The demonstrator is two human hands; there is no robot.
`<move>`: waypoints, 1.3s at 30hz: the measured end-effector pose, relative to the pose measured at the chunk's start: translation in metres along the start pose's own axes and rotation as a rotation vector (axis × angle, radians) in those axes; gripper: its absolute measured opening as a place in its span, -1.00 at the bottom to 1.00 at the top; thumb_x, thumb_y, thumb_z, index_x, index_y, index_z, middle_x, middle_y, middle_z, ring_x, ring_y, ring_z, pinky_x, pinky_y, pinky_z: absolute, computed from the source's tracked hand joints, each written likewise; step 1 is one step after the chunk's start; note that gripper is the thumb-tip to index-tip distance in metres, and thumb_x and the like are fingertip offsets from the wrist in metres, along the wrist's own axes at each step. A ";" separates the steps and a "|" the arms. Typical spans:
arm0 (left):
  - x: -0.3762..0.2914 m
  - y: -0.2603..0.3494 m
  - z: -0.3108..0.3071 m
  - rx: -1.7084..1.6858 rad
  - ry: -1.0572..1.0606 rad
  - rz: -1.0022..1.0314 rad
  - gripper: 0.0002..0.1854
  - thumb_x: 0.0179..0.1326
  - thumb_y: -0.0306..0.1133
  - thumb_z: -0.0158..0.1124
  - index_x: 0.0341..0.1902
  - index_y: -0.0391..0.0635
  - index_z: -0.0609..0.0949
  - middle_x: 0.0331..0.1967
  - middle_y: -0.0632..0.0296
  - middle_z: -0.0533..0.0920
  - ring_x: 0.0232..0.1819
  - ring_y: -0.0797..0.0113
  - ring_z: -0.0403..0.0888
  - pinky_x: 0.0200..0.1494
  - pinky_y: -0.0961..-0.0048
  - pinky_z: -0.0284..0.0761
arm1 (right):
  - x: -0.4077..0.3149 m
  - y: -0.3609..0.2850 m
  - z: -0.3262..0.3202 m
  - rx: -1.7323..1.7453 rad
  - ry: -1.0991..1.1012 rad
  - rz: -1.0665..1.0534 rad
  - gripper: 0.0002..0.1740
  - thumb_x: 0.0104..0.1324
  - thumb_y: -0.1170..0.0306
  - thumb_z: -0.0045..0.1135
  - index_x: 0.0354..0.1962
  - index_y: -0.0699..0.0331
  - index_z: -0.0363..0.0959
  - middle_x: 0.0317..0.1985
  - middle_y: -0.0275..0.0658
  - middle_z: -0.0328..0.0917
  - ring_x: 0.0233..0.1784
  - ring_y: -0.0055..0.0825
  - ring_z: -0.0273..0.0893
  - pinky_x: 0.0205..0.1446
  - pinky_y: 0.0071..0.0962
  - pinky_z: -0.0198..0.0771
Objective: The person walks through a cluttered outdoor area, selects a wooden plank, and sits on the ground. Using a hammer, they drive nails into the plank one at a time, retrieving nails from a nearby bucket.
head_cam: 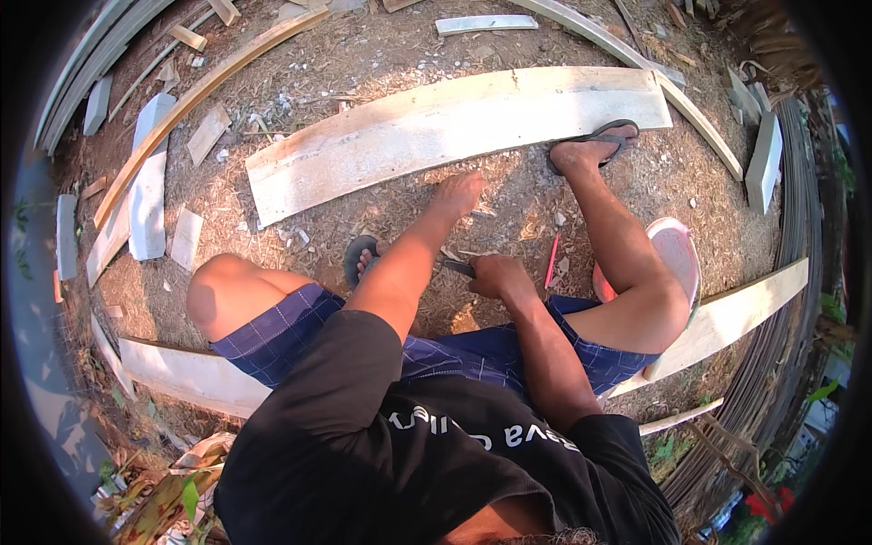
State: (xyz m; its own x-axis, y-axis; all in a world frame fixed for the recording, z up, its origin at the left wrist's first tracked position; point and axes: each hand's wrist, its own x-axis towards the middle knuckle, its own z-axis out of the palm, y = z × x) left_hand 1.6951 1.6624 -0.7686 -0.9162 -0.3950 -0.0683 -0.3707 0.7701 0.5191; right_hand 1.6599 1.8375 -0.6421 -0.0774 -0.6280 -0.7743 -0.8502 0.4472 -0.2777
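Observation:
My left hand (460, 195) reaches forward above the wood shavings, just below the edge of a long whitish board (436, 126). Its fingers are curled, and I cannot tell whether anything is in them. Nearer my body, my right hand (501, 276) grips a dark, flat-handled tool (458, 266), whose far end is hidden behind my left forearm. A red pencil or marker (552, 260) lies on the ground to the right of my right hand. My right sandalled foot rests at the board's near edge, towards its right end.
A long narrow wood strip (204, 92) curves across the upper left, over pale boards (146, 197). Another board (736, 313) runs behind my right leg, beside a pinkish-white round container (671, 248). More strips (705, 129) and offcuts (208, 134) lie around. Stacked thin sheets (793, 204) stand at far right.

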 end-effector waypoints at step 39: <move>0.027 0.011 -0.105 -1.025 0.492 -0.145 -0.81 0.12 -0.35 0.41 -0.26 -0.20 0.68 -0.46 0.18 0.69 -0.43 0.41 0.65 -0.32 0.45 0.54 | -0.370 0.056 -0.117 0.328 0.904 0.253 -0.18 0.14 -0.03 0.47 0.16 0.38 0.43 -0.49 -0.38 0.45 -0.47 -0.65 0.41 -0.42 -0.51 0.36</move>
State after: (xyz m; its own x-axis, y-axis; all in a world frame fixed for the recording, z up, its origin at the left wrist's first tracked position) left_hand 1.6821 1.6081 -0.6755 -0.6327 -0.7734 0.0392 0.0369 0.0204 0.9991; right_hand 1.5796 2.0206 -0.3041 -0.7204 -0.6779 -0.1464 -0.5780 0.7035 -0.4135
